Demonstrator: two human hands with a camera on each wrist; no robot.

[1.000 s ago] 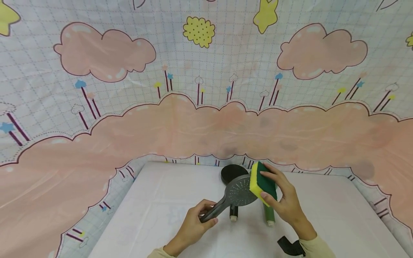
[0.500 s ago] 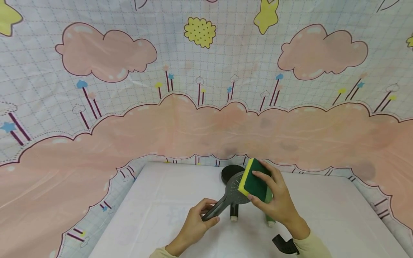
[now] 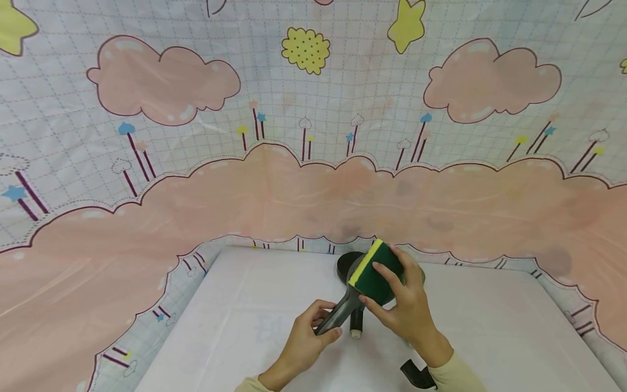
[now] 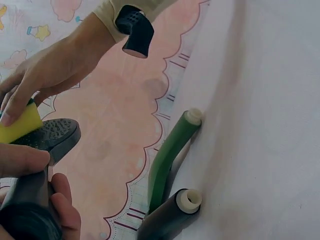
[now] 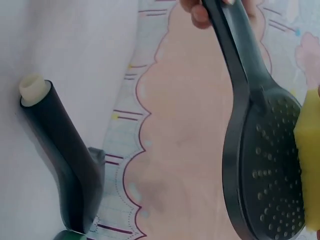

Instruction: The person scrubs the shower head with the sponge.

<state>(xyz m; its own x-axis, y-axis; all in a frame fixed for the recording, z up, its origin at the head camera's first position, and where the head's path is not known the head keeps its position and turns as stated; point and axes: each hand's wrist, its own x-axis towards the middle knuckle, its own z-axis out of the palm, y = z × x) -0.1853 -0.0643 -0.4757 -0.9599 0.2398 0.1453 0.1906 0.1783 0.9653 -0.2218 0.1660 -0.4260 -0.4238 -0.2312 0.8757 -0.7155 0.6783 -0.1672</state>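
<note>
My left hand (image 3: 303, 340) grips a dark grey shower head (image 3: 342, 311) by its handle, holding it tilted above the white table. My right hand (image 3: 409, 316) holds a yellow and green sponge (image 3: 374, 280) between thumb and fingers. The sponge's yellow side lies against the nozzle face, as the right wrist view shows, with the sponge (image 5: 311, 155) touching the shower head (image 5: 265, 170). From the head view the sponge hides most of that face.
On the white table (image 3: 254, 305) behind my hands lies a black shower head (image 3: 345, 265), its handle toward me. Beside it is a green one (image 4: 167, 157), mostly hidden in the head view. A black curved piece (image 3: 416, 374) sits at my right wrist. A cartoon-printed cloth (image 3: 313, 201) rises behind.
My right hand has moved left with the sponge, from the nozzle face's right edge to across it. The left hand and shower head have shifted slightly right.
</note>
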